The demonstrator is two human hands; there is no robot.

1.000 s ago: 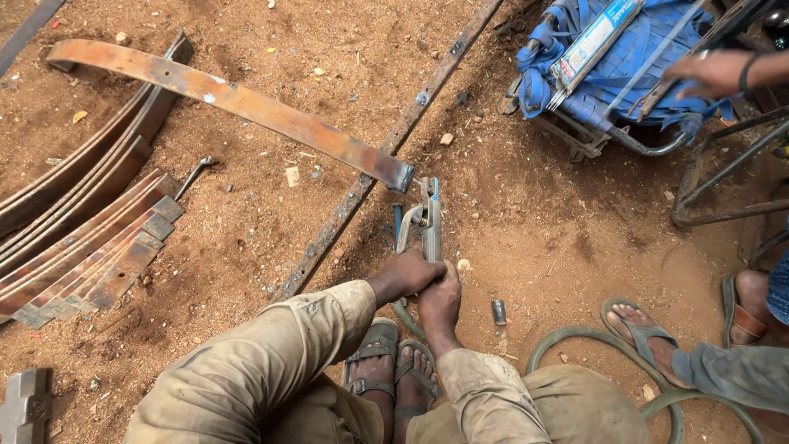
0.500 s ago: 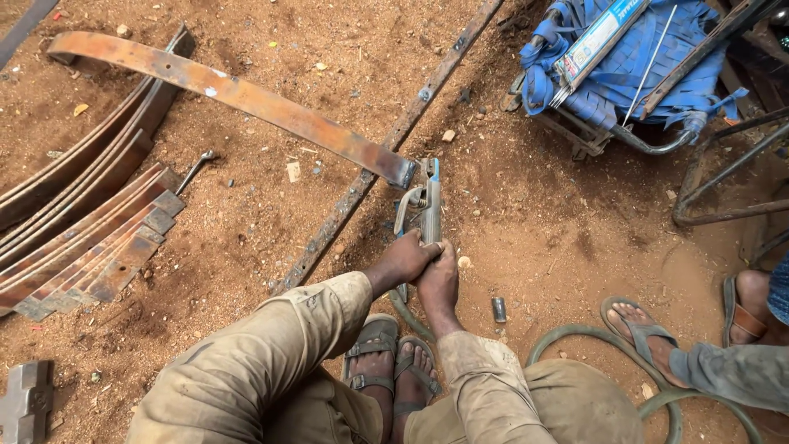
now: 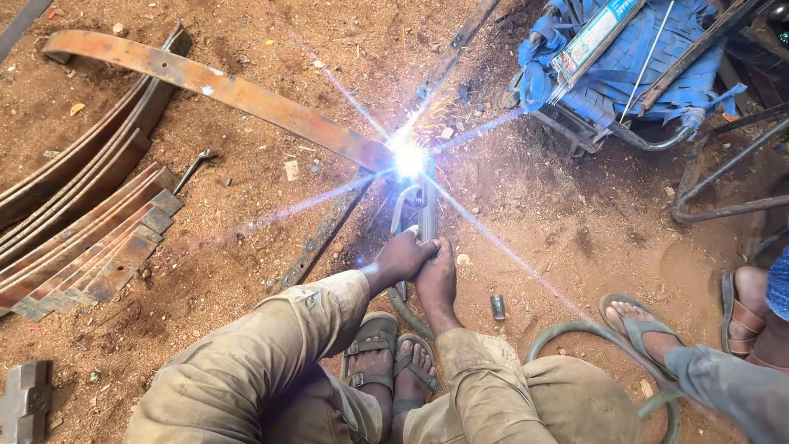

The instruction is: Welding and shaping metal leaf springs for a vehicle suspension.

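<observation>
Both hands closed tight on a welding holder: left hand [image 3: 400,257] & right hand [image 3: 436,275] touching, side by side. Holder [image 3: 426,210] points away to a bright arc [image 3: 408,156] at the end of a long rusty leaf spring [image 3: 222,90]. Bare dirt lies to the right; stacked spring leaves [image 3: 74,238] sit well left. Arc was unlit 0.5 s ago.

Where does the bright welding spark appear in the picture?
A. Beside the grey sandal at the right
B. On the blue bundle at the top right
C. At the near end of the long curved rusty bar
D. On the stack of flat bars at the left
C: the white spark glows where the long curved rusty bar ends, just beyond the welding holder gripped by the left hand and right hand.
</observation>
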